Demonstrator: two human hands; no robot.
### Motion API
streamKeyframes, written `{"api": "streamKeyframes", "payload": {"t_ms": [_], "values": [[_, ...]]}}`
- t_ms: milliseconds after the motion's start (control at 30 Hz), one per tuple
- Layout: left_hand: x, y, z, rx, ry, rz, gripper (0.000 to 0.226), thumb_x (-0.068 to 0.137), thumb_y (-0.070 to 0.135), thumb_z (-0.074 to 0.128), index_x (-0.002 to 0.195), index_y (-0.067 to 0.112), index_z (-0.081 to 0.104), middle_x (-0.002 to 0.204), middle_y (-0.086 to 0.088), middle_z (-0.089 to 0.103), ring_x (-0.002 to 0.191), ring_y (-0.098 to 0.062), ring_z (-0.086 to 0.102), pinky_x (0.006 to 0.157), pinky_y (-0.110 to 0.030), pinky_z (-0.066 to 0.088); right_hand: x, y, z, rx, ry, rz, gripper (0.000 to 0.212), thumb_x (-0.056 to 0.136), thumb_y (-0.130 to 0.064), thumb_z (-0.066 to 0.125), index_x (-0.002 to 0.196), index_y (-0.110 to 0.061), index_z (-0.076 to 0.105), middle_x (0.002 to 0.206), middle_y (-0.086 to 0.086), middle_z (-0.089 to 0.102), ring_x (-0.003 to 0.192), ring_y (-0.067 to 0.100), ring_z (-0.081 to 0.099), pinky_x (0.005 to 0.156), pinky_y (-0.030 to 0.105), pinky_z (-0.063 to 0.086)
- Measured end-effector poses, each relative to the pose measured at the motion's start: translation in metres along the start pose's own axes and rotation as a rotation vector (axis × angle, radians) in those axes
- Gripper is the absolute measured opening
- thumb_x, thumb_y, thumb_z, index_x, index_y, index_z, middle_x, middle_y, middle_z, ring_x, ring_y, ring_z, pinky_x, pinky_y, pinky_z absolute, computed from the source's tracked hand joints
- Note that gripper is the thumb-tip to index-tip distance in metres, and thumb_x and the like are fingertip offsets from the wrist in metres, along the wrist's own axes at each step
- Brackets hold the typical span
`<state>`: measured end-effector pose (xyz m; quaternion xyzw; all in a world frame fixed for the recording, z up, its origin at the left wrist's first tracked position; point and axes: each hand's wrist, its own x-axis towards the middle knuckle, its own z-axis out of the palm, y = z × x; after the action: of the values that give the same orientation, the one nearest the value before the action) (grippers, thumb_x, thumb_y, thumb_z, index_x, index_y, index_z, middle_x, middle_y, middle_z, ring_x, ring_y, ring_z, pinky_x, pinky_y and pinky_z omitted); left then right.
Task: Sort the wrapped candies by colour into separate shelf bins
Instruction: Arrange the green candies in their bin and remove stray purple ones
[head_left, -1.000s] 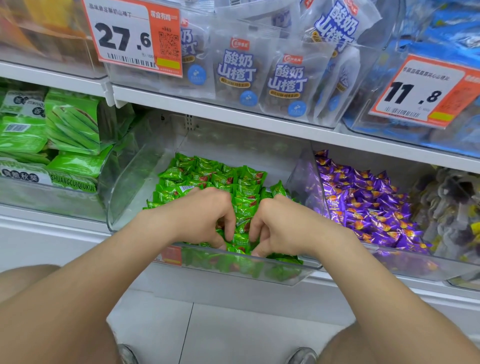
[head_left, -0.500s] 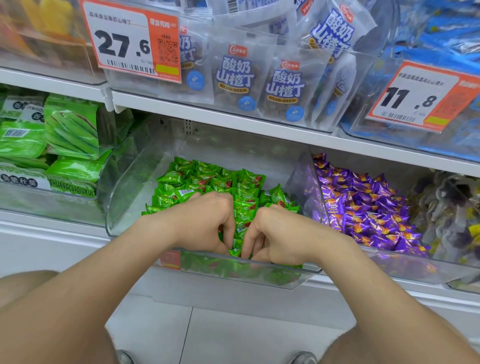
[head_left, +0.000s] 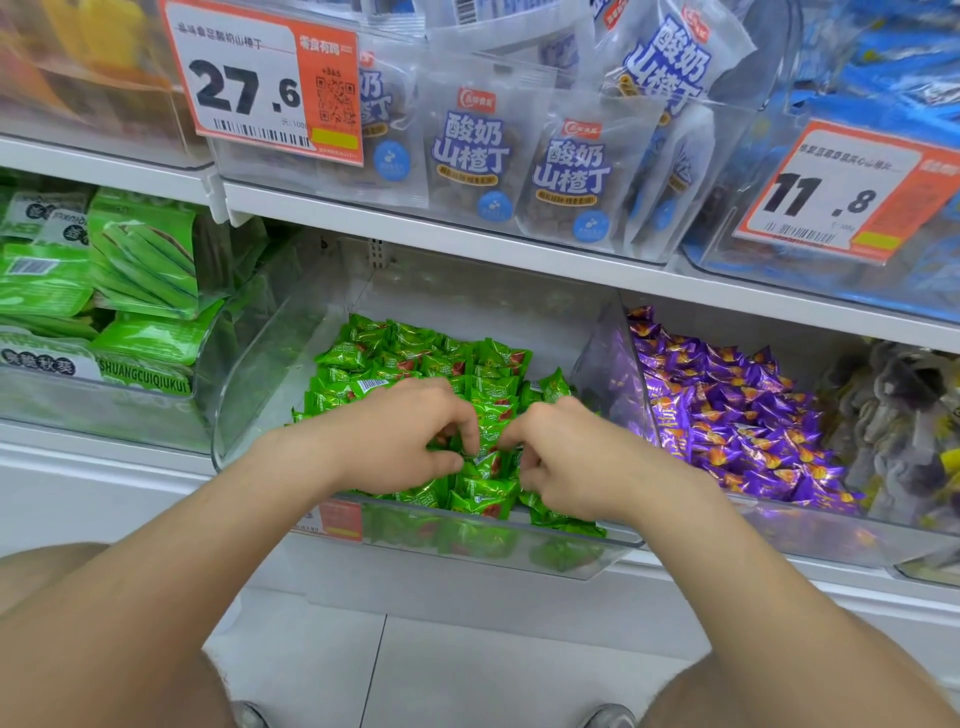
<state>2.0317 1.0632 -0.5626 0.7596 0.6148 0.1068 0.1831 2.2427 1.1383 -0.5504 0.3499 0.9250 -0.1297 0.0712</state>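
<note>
In the head view, both hands reach into a clear bin on the lower shelf, at its near edge. The bin holds green candies piled from near to far. The left hand has its fingers and thumb curled round green candies at the middle of the pile. The right hand, just beside it, curls its fingers down into the same pile; the tips are buried, so whether they grasp anything cannot be told. To the right, past a clear divider, lie purple candies in the next bin. Above, white packets stand behind a 27.6 price tag.
</note>
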Motion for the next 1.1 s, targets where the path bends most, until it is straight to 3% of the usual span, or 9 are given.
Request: {"api": "streamKeyframes", "payload": {"t_ms": [100,233,367,533,633,933,1000,1100], "values": [[-0.001,0.001,0.003,0.044,0.015,-0.019,0.021,0.097,0.036,0.068,0.117,0.042,0.064,0.109,0.01,0.05,0.112,-0.015,0.051,0.102,-0.046,0.046,0.008,-0.002,0.007,-0.01,-0.004,0.033,0.032,0.087,-0.007,0.06,0.116,-0.019,0.064,0.096,0.005,0.063,0.103,0.034,0.058,0.085,0.049,0.055],[0.0,0.004,0.005,0.087,0.062,0.016,0.018,0.099,0.041,0.064,0.116,0.044,0.069,0.106,0.01,0.053,0.11,-0.016,0.054,0.098,-0.046,0.046,0.01,0.0,0.003,0.054,0.012,0.036,0.028,0.086,-0.017,0.075,0.112,-0.021,0.066,0.088,-0.001,0.071,0.11,0.018,0.054,0.088,0.042,0.053],[0.005,0.009,0.01,0.162,0.066,0.015,0.016,0.098,0.048,0.064,0.108,0.042,0.076,0.093,0.016,0.055,0.104,-0.013,0.057,0.083,-0.038,0.038,0.011,0.0,0.006,0.065,0.024,0.045,0.025,0.084,-0.026,0.083,0.095,-0.031,0.061,0.091,0.003,0.066,0.105,0.025,0.063,0.086,0.042,0.056],[0.012,0.008,0.012,0.16,0.14,-0.037,0.016,0.089,0.049,0.074,0.089,0.034,0.078,0.083,0.015,0.064,0.093,-0.012,0.059,0.087,-0.039,0.042,0.017,0.001,0.007,0.047,0.102,0.006,0.01,0.087,-0.03,0.08,0.088,-0.024,0.072,0.085,0.004,0.065,0.086,0.026,0.067,0.078,0.042,0.06],[0.013,0.009,0.011,0.146,0.112,-0.062,0.013,0.09,0.045,0.076,0.089,0.032,0.078,0.088,0.014,0.063,0.096,-0.013,0.058,0.089,-0.042,0.041,0.022,-0.003,0.01,0.018,0.171,-0.03,0.007,0.086,-0.028,0.079,0.088,-0.024,0.074,0.083,0.005,0.067,0.085,0.031,0.067,0.076,0.043,0.059],[0.011,0.01,0.004,0.356,0.109,-0.089,0.012,0.091,0.048,0.073,0.093,0.036,0.074,0.115,0.014,0.059,0.115,-0.017,0.053,0.086,-0.039,0.033,0.023,-0.003,0.01,0.031,0.083,0.023,0.004,0.085,-0.019,0.076,0.081,-0.02,0.076,0.083,0.001,0.068,0.083,0.024,0.067,0.075,0.044,0.061],[0.009,0.009,0.002,0.336,0.099,-0.088,0.013,0.091,0.048,0.073,0.094,0.035,0.073,0.11,0.015,0.058,0.114,-0.015,0.054,0.086,-0.039,0.032,0.019,-0.005,0.005,0.06,0.053,0.037,0.014,0.087,-0.03,0.07,0.084,-0.018,0.076,0.076,0.003,0.069,0.078,0.024,0.067,0.074,0.044,0.061],[0.006,0.006,-0.002,0.222,0.088,-0.084,0.009,0.093,0.044,0.072,0.099,0.037,0.071,0.101,0.016,0.057,0.108,-0.012,0.057,0.089,-0.039,0.039,0.01,-0.004,-0.005,0.061,-0.032,0.031,0.032,0.08,-0.043,0.078,0.101,-0.019,0.076,0.074,-0.004,0.073,0.082,0.013,0.064,0.079,0.041,0.059]]}}
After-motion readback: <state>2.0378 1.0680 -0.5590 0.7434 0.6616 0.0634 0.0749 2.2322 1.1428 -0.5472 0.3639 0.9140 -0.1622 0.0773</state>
